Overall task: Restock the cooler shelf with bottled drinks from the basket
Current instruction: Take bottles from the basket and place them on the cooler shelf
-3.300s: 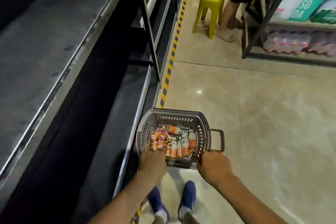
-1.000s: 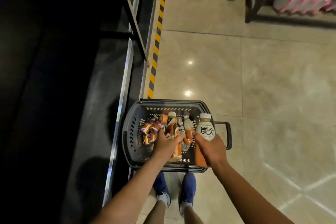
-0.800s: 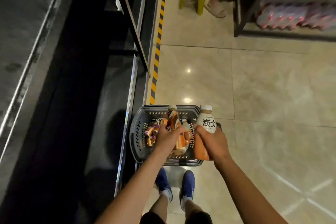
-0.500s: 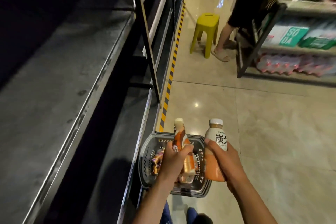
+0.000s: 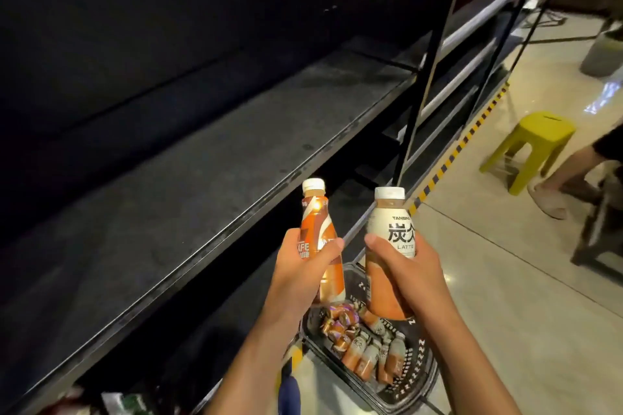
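Both bottles lifted from basket [image 5: 416,381] toward shelf [image 5: 209,178]: left hand [image 5: 303,274] fingers clamp "AFE" bottle [image 5: 318,242], right hand [image 5: 404,271] fingers "TANSING LATTE" bottle [image 5: 389,232].

"TANSING", "炭", and "LATTE" are printed on the white-labelled bottle [image 5: 391,246]; "AFE" is read on the orange bottle [image 5: 318,239].

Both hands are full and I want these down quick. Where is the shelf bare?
The grey shelf is bare from its metal front lip back to the dark rear wall. The basket below is crowded with bottles.
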`<action>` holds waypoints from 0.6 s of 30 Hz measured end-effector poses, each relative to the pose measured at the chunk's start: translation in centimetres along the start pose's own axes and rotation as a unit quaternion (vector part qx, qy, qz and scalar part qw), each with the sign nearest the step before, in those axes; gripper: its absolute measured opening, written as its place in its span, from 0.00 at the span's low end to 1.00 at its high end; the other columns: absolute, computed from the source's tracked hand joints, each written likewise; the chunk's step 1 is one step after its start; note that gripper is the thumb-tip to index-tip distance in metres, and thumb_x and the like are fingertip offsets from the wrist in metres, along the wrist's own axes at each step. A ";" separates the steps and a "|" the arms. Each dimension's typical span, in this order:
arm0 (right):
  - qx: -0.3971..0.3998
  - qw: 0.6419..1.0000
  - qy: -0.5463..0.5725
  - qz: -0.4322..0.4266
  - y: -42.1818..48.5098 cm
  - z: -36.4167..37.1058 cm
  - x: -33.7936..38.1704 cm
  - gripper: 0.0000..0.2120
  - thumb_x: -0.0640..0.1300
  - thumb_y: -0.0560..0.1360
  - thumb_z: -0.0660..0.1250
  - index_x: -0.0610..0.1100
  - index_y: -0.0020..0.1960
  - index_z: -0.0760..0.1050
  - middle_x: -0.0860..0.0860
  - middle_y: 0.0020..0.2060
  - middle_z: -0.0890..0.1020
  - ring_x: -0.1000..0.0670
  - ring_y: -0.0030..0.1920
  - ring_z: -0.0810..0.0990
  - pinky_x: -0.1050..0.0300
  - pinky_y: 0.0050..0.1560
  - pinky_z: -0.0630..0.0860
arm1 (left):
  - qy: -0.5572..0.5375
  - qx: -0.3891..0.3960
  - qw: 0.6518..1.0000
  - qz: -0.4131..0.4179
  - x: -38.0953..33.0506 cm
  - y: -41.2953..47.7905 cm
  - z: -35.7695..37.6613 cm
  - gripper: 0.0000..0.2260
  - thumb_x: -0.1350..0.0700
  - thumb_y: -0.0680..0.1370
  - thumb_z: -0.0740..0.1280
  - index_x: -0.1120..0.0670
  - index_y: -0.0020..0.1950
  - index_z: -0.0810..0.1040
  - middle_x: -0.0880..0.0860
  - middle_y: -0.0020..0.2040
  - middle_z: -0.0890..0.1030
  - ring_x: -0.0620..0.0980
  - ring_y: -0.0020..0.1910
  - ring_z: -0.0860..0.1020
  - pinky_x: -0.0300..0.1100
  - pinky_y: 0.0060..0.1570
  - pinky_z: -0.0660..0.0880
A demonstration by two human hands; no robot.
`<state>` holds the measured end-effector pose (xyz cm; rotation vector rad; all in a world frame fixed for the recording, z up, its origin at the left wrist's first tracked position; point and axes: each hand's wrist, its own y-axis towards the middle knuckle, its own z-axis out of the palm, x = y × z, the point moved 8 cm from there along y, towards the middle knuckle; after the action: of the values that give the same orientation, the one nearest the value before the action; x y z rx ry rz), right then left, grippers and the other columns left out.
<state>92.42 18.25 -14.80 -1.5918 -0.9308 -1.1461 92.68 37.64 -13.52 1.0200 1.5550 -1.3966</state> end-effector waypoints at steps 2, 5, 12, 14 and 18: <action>0.053 0.998 -0.011 -0.021 -1.4 2.9 1.9 0.14 0.54 0.70 0.77 0.52 0.51 0.78 0.50 0.42 0.85 0.49 0.41 0.85 0.52 0.40 0.82 | -0.013 -0.034 0.999 0.017 -0.7 -2.3 -3.3 0.14 0.43 0.70 0.73 0.45 0.51 0.76 0.53 0.50 0.82 0.54 0.48 0.83 0.58 0.52 0.81; 0.123 0.991 -0.023 -0.057 -3.9 7.3 5.0 0.15 0.55 0.69 0.77 0.51 0.51 0.78 0.51 0.42 0.85 0.51 0.41 0.84 0.58 0.36 0.78 | -0.047 -0.109 0.992 0.042 -2.0 -6.1 -8.3 0.14 0.45 0.71 0.75 0.45 0.52 0.75 0.53 0.51 0.81 0.55 0.49 0.83 0.57 0.52 0.81; 0.301 0.947 0.006 -0.114 -13.7 18.1 11.4 0.13 0.51 0.69 0.77 0.50 0.51 0.79 0.53 0.40 0.85 0.55 0.40 0.84 0.59 0.39 0.79 | -0.089 -0.274 0.951 0.109 -4.0 -17.7 -20.6 0.17 0.40 0.64 0.74 0.42 0.49 0.76 0.54 0.48 0.83 0.57 0.47 0.83 0.61 0.51 0.80; 0.353 0.928 0.004 -0.119 -17.3 21.0 12.4 0.15 0.54 0.68 0.77 0.51 0.51 0.78 0.52 0.42 0.85 0.50 0.43 0.84 0.51 0.44 0.81 | -0.109 -0.312 0.936 0.121 -3.6 -21.1 -23.7 0.13 0.42 0.65 0.75 0.41 0.47 0.77 0.54 0.47 0.83 0.58 0.46 0.84 0.62 0.51 0.80; 0.439 0.887 0.008 -0.142 -25.5 26.0 13.6 0.18 0.56 0.67 0.77 0.51 0.52 0.78 0.51 0.43 0.85 0.49 0.44 0.84 0.48 0.46 0.82 | -0.122 -0.388 0.902 0.143 -2.0 -28.6 -29.3 0.13 0.45 0.69 0.76 0.44 0.50 0.78 0.55 0.47 0.83 0.58 0.47 0.84 0.63 0.51 0.79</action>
<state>79.12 51.06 1.26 -0.7159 -1.4395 -0.7285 65.49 64.74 0.83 0.5183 1.4930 -0.5685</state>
